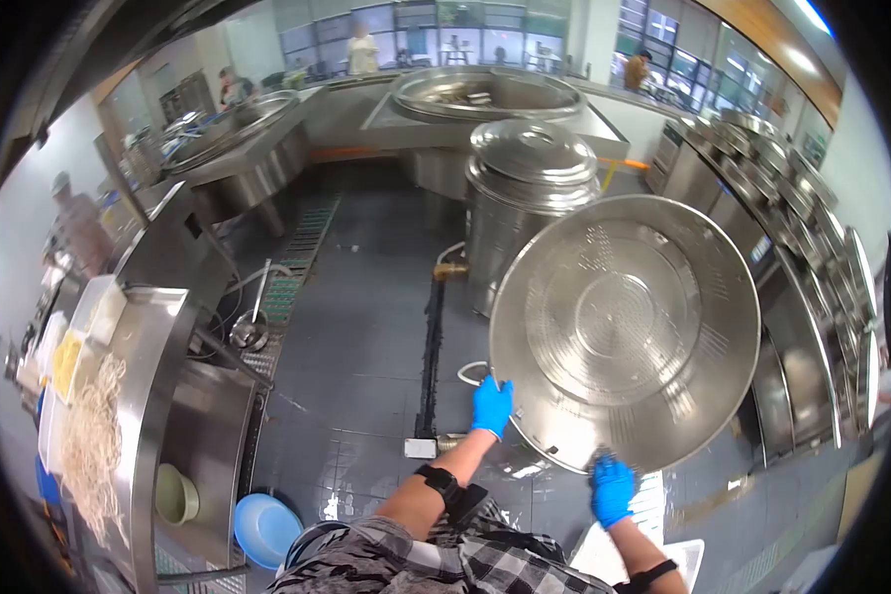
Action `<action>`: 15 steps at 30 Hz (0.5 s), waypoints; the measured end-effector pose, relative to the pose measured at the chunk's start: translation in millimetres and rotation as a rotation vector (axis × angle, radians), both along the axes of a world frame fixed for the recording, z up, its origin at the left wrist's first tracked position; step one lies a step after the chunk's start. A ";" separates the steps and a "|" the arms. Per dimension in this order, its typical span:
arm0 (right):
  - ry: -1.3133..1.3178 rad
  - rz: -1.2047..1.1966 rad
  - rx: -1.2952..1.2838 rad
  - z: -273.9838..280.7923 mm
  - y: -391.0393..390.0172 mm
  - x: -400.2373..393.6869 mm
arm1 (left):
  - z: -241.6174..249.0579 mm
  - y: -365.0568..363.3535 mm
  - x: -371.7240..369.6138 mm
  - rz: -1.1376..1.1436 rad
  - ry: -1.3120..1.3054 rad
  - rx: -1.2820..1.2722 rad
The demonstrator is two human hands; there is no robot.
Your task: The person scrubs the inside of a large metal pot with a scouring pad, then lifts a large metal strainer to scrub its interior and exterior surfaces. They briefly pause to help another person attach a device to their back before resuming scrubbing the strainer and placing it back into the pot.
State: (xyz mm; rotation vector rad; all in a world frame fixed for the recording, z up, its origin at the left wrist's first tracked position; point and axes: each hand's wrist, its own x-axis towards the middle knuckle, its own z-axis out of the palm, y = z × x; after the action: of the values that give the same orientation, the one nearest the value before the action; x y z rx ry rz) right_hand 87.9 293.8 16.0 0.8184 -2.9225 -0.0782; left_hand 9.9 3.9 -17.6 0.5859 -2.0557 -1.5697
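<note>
A large round steel basin [619, 317], with patches of small holes in its bottom, stands tilted with its inside facing me. My left hand [493, 406], in a blue glove, grips the basin's rim at the lower left. At the bottom edge is my gloved right hand [612, 490], its fingers closed around a small grey wad that looks like a steel scouring pad [602, 454]. The pad is at or very near the lower rim. Behind the basin stands a tall lidded steel pot [505, 213].
At left, a steel table [153, 337] bears noodle-like strands [94, 436] and plastic tubs. A blue basin [267, 530] and a ladle [250, 329] are on the floor beside it. Steel pots [802, 223] line the right side. Large cookers [485, 94] and several people are further back.
</note>
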 end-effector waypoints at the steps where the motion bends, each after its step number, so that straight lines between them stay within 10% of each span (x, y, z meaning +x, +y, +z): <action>1: 0.072 0.034 -0.052 -7.5 36.9 -8.9 | 8.1 -2.2 -0.5 -0.011 -0.001 -0.048; 4: 0.092 0.050 0.119 53.8 55.8 -25.0 | 54.7 -20.5 0.9 -0.062 -0.089 -0.361; 12: -0.056 0.029 -0.544 4.9 -143.7 -22.8 | 180.8 -42.4 -77.6 -0.093 0.160 -0.585; 15: -0.060 -0.042 -0.343 -35.8 -68.3 -28.3 | 196.1 -57.8 -115.4 -0.202 0.325 -0.501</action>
State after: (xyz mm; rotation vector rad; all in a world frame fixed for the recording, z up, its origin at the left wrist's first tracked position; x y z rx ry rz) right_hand 59.6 225.5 -19.9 0.7129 -2.8856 0.4390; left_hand -105.6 -53.9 178.5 -0.0579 -2.1768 -1.0868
